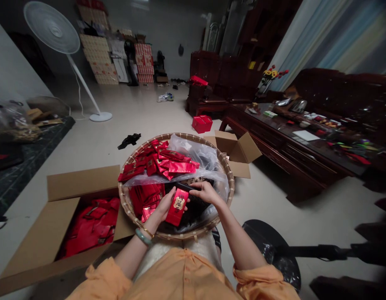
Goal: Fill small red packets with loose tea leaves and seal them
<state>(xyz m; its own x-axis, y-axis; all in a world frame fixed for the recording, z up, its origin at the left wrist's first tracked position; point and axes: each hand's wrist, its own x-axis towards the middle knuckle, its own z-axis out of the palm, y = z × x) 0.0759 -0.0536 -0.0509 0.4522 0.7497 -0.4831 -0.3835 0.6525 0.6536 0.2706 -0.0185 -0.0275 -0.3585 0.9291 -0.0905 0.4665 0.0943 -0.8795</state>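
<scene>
My left hand [165, 204] is closed around a red foil packet [177, 207] with a gold label and dark lettering. At the packet's upper end, my right hand [205, 192] pinches a black bar-shaped tool [184, 187], which lies across the packet's top edge. Below both hands is a round woven bamboo basket [231, 183] lined with clear plastic [199, 146]. Flat red packets [146, 193] lie in its near left part, and a heap of red packets [168, 160] rests on the plastic at the far side. Dark loose contents [193, 210] show under my right hand.
An open cardboard box [39, 233] full of red packets stands left of the basket. Another open box [239, 150] is beyond it, near a red carton [202, 123]. A low wooden table [289, 141] runs along the right. A fan [101, 116] stands far left; a black round base [271, 250] sits near right.
</scene>
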